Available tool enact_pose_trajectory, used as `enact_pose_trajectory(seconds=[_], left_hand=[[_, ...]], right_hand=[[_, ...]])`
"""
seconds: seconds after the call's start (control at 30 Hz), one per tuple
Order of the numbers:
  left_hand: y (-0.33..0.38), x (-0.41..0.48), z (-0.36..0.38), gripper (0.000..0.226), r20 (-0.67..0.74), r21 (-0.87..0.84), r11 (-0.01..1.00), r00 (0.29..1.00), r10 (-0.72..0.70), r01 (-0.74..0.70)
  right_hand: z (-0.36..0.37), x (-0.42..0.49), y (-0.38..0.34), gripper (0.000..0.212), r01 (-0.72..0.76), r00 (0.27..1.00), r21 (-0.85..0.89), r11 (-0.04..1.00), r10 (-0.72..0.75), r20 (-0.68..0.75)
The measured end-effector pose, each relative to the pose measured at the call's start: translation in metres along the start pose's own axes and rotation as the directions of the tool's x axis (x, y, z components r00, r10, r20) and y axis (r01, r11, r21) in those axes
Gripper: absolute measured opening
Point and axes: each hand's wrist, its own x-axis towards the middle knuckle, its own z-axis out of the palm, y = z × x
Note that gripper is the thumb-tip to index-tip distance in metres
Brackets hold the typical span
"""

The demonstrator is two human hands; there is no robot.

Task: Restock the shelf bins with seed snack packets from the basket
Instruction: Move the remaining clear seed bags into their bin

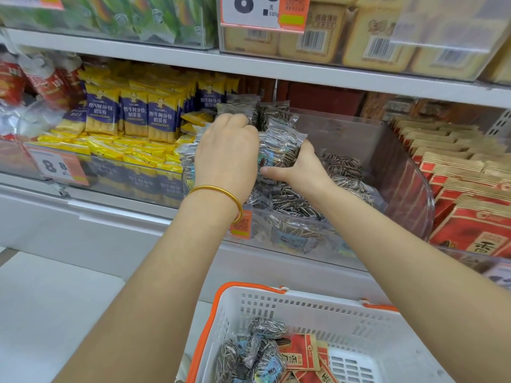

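Glossy sunflower seed packets [279, 150] stand gripped between the left hand [226, 153] and right hand [302, 168]; loosely released, the upright row may slump flat inside the clear bin [367, 139].

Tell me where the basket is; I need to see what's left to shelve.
The basket sits at the bottom, right of centre in the head view, below the clear seed bin, holding striped seed packets and red packets.
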Motion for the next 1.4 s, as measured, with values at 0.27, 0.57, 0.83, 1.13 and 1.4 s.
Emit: enact_pose_trajectory(seconds=[0.27,0.57,0.83,1.13,1.4], left_hand=[[-0.002,0.003,0.003,0.032,-0.003,-0.06,0.997,0.999,-0.043,0.043],[-0.002,0.001,0.003,0.033,-0.003,-0.082,0.996,0.999,-0.041,0.041],[-0.003,0.0,0.005,0.035,-0.007,-0.108,0.994,0.999,-0.034,0.033],[-0.004,-0.002,0.003,0.035,-0.016,-0.141,0.99,1.0,-0.025,0.023],[-0.005,-0.003,0.003,0.033,-0.048,-0.146,0.988,0.997,-0.056,0.049]], right_hand=[[0.018,0.013,-0.018,0.115,0.057,0.998,-0.163,0.985,-0.062,-0.025],[-0.011,0.015,-0.034,0.108,0.061,0.995,-0.358,0.932,-0.027,0.099],[0.014,0.003,-0.011,0.111,0.072,0.997,-0.272,0.96,-0.065,0.037],[0.006,-0.002,-0.009,0.114,0.051,0.999,-0.212,0.976,-0.049,0.014],[0.018,-0.007,-0.012,0.09,0.017,0.998,-0.121,0.993,-0.023,-0.052]])
